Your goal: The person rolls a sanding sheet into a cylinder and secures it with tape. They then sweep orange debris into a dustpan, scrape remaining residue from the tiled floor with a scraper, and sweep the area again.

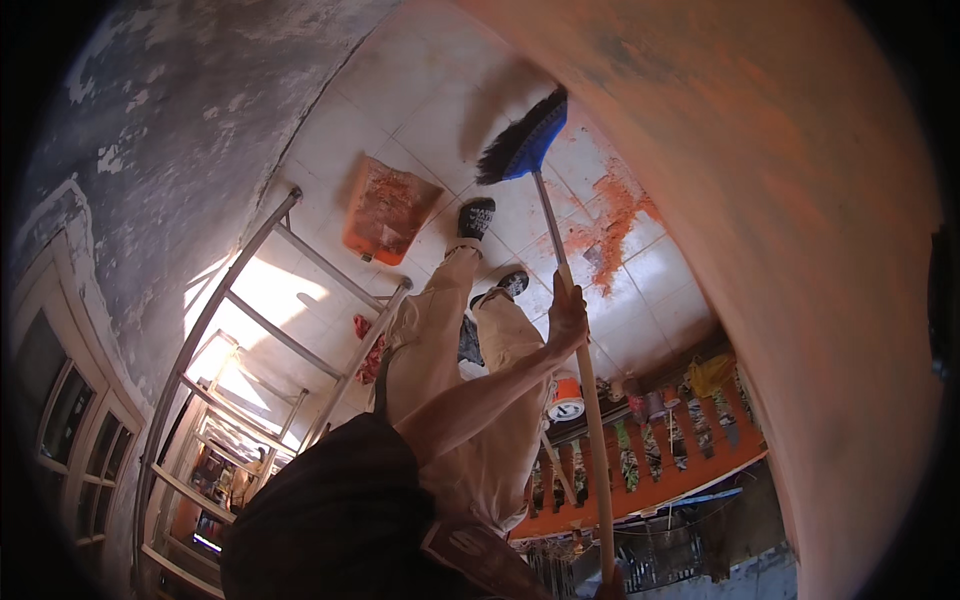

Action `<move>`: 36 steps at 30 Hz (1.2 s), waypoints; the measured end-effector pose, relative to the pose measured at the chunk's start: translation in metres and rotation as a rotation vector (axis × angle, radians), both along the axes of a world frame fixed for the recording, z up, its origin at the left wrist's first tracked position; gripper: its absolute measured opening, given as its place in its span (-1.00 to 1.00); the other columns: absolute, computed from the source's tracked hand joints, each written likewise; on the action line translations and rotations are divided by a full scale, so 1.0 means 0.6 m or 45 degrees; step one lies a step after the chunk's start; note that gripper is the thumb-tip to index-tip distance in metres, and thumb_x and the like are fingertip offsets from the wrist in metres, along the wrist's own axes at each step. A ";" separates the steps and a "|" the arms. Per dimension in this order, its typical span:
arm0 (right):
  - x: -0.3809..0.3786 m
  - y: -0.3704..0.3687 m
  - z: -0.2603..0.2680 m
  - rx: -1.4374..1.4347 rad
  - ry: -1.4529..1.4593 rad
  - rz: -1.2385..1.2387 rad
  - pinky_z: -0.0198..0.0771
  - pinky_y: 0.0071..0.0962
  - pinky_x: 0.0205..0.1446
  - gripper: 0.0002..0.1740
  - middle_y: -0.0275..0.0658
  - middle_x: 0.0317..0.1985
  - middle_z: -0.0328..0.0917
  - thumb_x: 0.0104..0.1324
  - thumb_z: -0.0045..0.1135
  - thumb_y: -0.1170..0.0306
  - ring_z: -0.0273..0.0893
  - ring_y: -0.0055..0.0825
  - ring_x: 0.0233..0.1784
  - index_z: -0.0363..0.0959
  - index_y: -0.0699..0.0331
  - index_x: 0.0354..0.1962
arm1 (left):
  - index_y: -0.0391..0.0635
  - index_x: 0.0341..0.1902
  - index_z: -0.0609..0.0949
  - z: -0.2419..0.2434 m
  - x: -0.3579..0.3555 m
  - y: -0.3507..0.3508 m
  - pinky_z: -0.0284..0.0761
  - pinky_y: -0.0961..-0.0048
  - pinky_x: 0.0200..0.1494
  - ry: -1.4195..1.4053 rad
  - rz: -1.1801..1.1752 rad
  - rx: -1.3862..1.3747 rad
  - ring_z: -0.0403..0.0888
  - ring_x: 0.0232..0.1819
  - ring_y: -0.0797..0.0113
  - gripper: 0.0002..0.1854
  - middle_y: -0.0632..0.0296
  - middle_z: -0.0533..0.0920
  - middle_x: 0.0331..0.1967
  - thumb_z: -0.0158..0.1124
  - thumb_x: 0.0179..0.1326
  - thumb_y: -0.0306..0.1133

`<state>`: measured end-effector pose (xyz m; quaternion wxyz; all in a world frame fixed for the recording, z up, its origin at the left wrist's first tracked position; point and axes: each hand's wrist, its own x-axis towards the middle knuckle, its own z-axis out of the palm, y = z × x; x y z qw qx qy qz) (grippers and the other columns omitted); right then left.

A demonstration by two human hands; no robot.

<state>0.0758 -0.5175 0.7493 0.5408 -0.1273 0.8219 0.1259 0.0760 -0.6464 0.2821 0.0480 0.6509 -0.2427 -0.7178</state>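
A broom with a blue head and dark bristles (529,142) is held across the view by its long handle. My left hand (568,311) grips the handle where the metal tube meets the pale wooden part. At the bottom edge, part of my right hand (613,586) shows at the handle's lower end, mostly cut off by the frame. The bristles rest by the foot of the orange wall. Reddish dust and debris (619,217) lie on the white tiles to the right of the broom. An orange dustpan (390,214) holding reddish dust sits on the floor to the left.
A metal ladder (262,322) stands at the left near a grey, peeling wall (180,112). An orange balustrade (652,476) runs at lower right, with an orange-and-white bucket (566,401) and a yellow bag (711,375) near it. A red cloth (369,352) lies by the ladder.
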 end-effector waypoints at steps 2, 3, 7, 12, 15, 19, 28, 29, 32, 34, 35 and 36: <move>-0.008 -0.018 0.002 -0.020 -0.049 -0.037 0.62 -0.27 -0.13 -0.35 0.10 -0.02 0.66 0.39 0.16 0.45 0.72 -0.08 -0.09 0.28 0.28 0.42 | 0.05 0.54 0.10 0.004 0.038 -0.057 0.37 0.39 -0.82 -0.048 0.123 0.005 0.33 -0.81 0.43 -0.44 0.33 0.42 -0.56 -0.06 0.57 -0.20; -0.011 -0.027 -0.011 -0.050 -0.083 -0.028 0.62 -0.27 -0.12 -0.35 0.10 -0.01 0.66 0.39 0.17 0.44 0.72 -0.09 -0.09 0.28 0.30 0.41 | 0.06 0.52 0.14 -0.017 0.064 -0.106 0.35 0.39 -0.83 -0.032 0.177 -0.037 0.30 -0.82 0.46 -0.47 0.34 0.40 -0.57 -0.06 0.57 -0.20; -0.023 -0.064 -0.080 -0.161 -0.242 -0.033 0.64 -0.27 -0.10 -0.36 0.10 0.00 0.65 0.39 0.19 0.41 0.73 -0.10 -0.07 0.30 0.34 0.39 | 0.16 0.01 0.28 -0.175 0.155 -0.342 0.24 0.43 -0.83 -0.235 0.129 0.012 0.28 -0.81 0.48 -0.89 0.31 0.36 -0.59 -0.14 0.55 -0.17; -0.090 -0.072 -0.087 -0.193 -0.495 -0.378 0.61 -0.18 0.05 -0.49 0.06 -0.03 0.64 0.45 0.17 0.30 0.72 -0.16 -0.09 0.41 0.40 0.25 | -0.11 0.02 0.27 -0.308 0.128 -0.422 0.45 0.31 -0.70 -0.341 -0.046 -0.156 0.44 -0.69 0.35 -0.82 0.17 0.48 -0.53 0.00 0.52 -0.33; -0.134 -0.045 -0.067 -0.240 -0.241 -0.711 0.53 -0.12 0.14 -0.61 -0.03 -0.14 0.58 0.52 0.05 0.19 0.64 -0.24 -0.18 0.46 0.37 0.05 | -0.13 0.09 0.27 -0.311 0.070 -0.423 0.54 0.24 -0.65 -0.229 0.099 -0.099 0.51 -0.66 0.27 -0.78 0.09 0.51 -0.51 0.00 0.50 -0.37; -0.125 0.000 -0.162 -1.439 0.324 -1.304 0.47 -0.18 0.04 -0.65 -0.13 -0.28 0.46 0.55 -0.10 0.12 0.49 -0.33 -0.30 0.37 0.28 -0.14 | -0.21 -0.19 0.34 -0.290 0.015 -0.405 0.43 0.31 -0.55 -0.320 0.070 -0.068 0.39 -0.58 0.40 -0.91 0.21 0.38 -0.54 -0.05 0.43 -0.45; -0.040 -0.026 -0.266 -2.253 0.848 -1.772 0.33 -0.31 -0.18 -0.42 -0.35 -0.59 0.19 0.63 -0.44 -0.03 0.15 -0.53 -0.57 0.18 0.07 -0.55 | -0.17 -0.30 0.34 -0.280 -0.016 -0.378 0.34 0.37 -0.60 -0.200 -0.119 -0.109 0.34 -0.64 0.38 -0.93 0.23 0.36 -0.56 -0.05 0.34 -0.50; -0.029 -0.021 -0.246 -2.204 0.928 -1.797 0.32 -0.33 -0.20 -0.38 -0.38 -0.63 0.16 0.63 -0.48 -0.04 0.11 -0.56 -0.60 0.16 0.05 -0.59 | -0.17 -0.31 0.34 -0.279 -0.018 -0.357 0.35 0.37 -0.60 -0.224 -0.168 -0.117 0.34 -0.64 0.38 -0.92 0.23 0.35 -0.55 -0.04 0.34 -0.49; 0.005 0.015 -0.179 -1.798 1.141 -1.567 0.25 -0.36 -0.35 -0.30 -0.42 -0.73 0.11 0.64 -0.48 -0.06 0.03 -0.57 -0.71 0.20 0.01 -0.69 | -0.21 -0.16 0.35 -0.277 -0.053 -0.225 0.43 0.29 -0.68 -0.240 -0.328 -0.143 0.42 -0.69 0.33 -0.90 0.18 0.43 -0.61 0.01 0.36 -0.45; 0.022 0.044 -0.139 -1.572 1.242 -1.377 0.17 -0.39 -0.51 -0.30 -0.43 -0.78 0.07 0.63 -0.39 -0.05 -0.01 -0.54 -0.78 0.25 -0.01 -0.72 | -0.23 -0.07 0.32 -0.272 -0.083 -0.118 0.45 0.26 -0.73 -0.398 -0.642 -0.291 0.48 -0.71 0.28 -0.82 0.12 0.48 -0.59 0.03 0.39 -0.41; 0.031 0.058 -0.124 -1.569 1.292 -1.366 0.13 -0.42 -0.56 -0.30 -0.46 -0.80 0.03 0.63 -0.37 -0.06 -0.05 -0.55 -0.80 0.22 -0.02 -0.73 | -0.21 -0.05 0.31 -0.266 -0.090 -0.066 0.46 0.25 -0.72 -0.456 -0.742 -0.257 0.49 -0.70 0.27 -0.81 0.12 0.49 -0.59 0.03 0.40 -0.40; 0.047 0.067 -0.116 -1.788 1.350 -1.520 0.08 -0.48 -0.57 -0.30 -0.51 -0.80 -0.07 0.63 -0.41 -0.07 -0.13 -0.61 -0.80 0.06 -0.06 -0.76 | -0.19 -0.03 0.29 -0.256 -0.096 -0.016 0.47 0.25 -0.72 -0.490 -0.835 -0.297 0.51 -0.69 0.26 -0.79 0.13 0.49 -0.59 0.03 0.41 -0.39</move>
